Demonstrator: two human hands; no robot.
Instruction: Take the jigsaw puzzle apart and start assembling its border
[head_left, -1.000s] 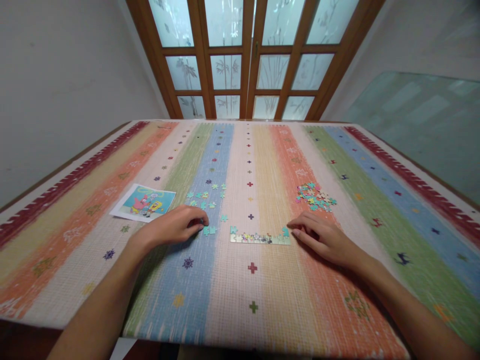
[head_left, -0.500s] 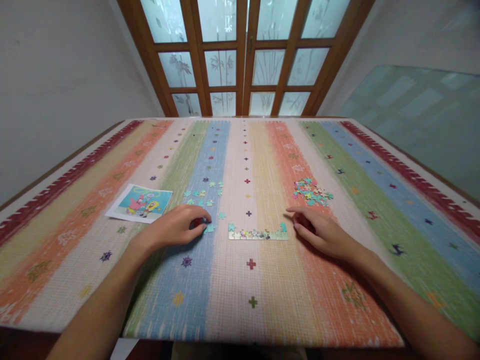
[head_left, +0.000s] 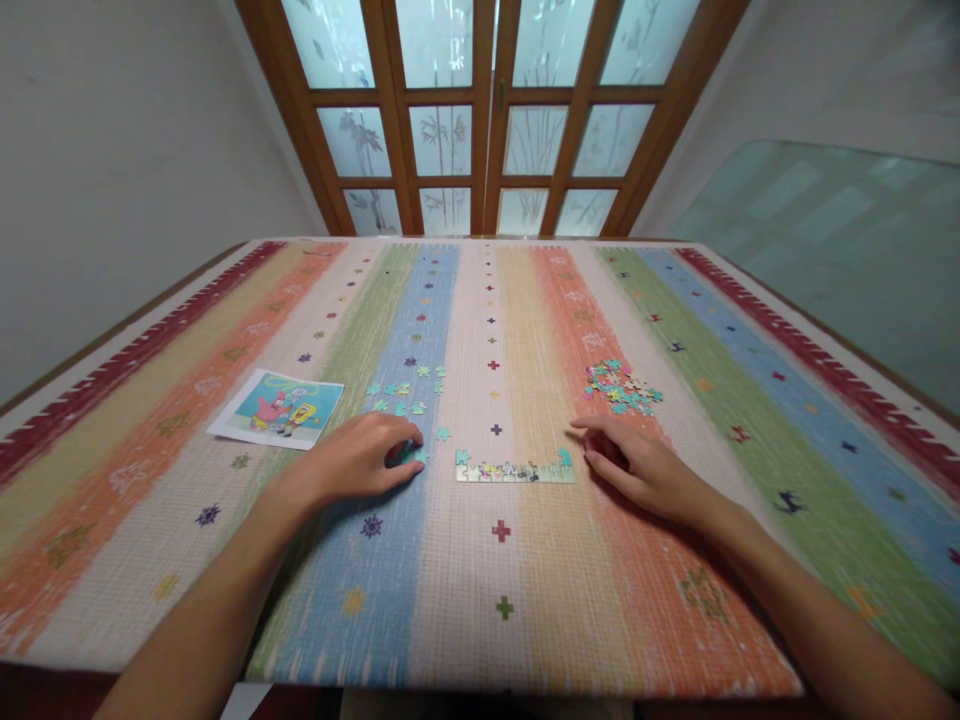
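My left hand (head_left: 375, 455) rests on the blue stripe of the cloth, thumb and index finger apart. Between and beside them lie teal puzzle pieces (head_left: 415, 455), partly hidden by the fingers. One loose teal piece (head_left: 443, 433) is just beyond the fingertips. To the right is a joined puzzle strip (head_left: 516, 472), one row long, with a teal piece standing up at each end. My right hand (head_left: 634, 462) hovers or rests just right of the strip, fingers loosely curled and apart, with nothing visible in them.
Several loose teal pieces (head_left: 401, 390) are spread beyond my left hand. A heap of mixed pieces (head_left: 622, 387) sits beyond my right hand. A printed cartoon picture (head_left: 281, 408) lies at the left on the striped tablecloth (head_left: 465, 580). Wooden glass doors (head_left: 491, 110) stand behind.
My left thumb has shifted right and away from the index finger, covering more of the teal pieces near it. My right hand is nearly unchanged.
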